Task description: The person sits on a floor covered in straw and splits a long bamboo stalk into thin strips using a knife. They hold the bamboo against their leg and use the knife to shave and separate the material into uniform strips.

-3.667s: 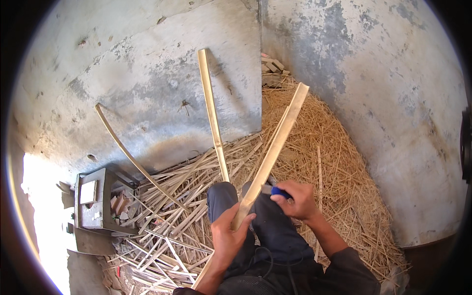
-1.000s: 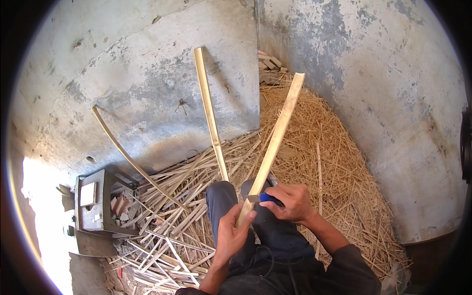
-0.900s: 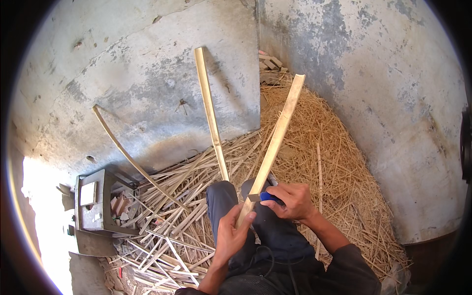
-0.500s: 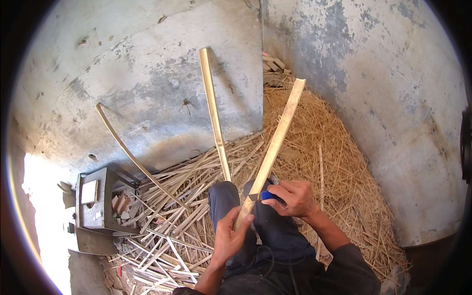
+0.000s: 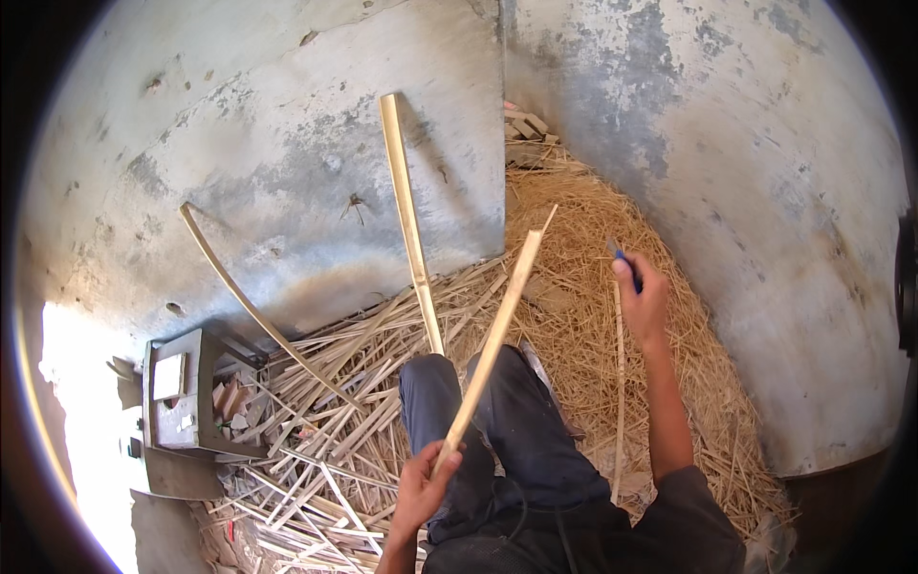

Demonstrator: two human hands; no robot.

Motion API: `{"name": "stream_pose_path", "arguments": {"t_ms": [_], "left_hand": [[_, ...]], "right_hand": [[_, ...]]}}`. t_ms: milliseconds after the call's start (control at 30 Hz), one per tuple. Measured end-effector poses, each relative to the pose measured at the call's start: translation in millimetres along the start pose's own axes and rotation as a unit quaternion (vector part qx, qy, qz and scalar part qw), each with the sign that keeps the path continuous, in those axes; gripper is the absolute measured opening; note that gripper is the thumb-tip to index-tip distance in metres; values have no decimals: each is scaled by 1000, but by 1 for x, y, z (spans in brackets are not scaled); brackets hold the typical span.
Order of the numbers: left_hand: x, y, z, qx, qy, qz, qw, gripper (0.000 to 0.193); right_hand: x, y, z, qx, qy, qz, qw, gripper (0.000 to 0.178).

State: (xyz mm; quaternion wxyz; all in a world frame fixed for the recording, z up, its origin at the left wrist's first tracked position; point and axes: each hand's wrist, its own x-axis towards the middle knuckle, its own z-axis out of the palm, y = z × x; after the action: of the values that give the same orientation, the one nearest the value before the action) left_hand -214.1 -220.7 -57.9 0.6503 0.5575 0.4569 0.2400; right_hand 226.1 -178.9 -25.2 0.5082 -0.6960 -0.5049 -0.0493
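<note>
My left hand (image 5: 424, 485) is closed around the lower end of a pale split bamboo strip (image 5: 496, 330), which slants up and away to the right above my knees. At its far tip a thin sliver (image 5: 549, 218) sticks out past the main strip. Out to the right, over the shavings, my right hand (image 5: 643, 290) grips a knife with a blue handle (image 5: 627, 270); its small blade (image 5: 612, 247) points up and left. Right hand and knife are apart from the strip.
Another bamboo strip (image 5: 409, 210) leans against the grey wall (image 5: 287, 115), with a thin curved strip (image 5: 249, 297) farther left. Shavings (image 5: 688, 402) heap to the right; loose split strips (image 5: 335, 421) cover the floor at left, beside a wooden box (image 5: 186, 383) holding broken pieces.
My right hand has moved with the knife up and right, away from the strip. The strip's far end sits lower and now shows a sliver, while my left hand has shifted slightly down and left.
</note>
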Motion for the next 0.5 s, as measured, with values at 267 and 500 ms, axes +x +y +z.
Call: {"name": "stream_pose_path", "arguments": {"t_ms": [267,500], "left_hand": [[34,47,17,-66,-61,56,994,39],[45,54,36,49,-15,158,986,32]], "right_hand": [[-92,-89,45,137,-140,-121,973,32],[-105,-110,44,94,-167,-176,966,32]]}}
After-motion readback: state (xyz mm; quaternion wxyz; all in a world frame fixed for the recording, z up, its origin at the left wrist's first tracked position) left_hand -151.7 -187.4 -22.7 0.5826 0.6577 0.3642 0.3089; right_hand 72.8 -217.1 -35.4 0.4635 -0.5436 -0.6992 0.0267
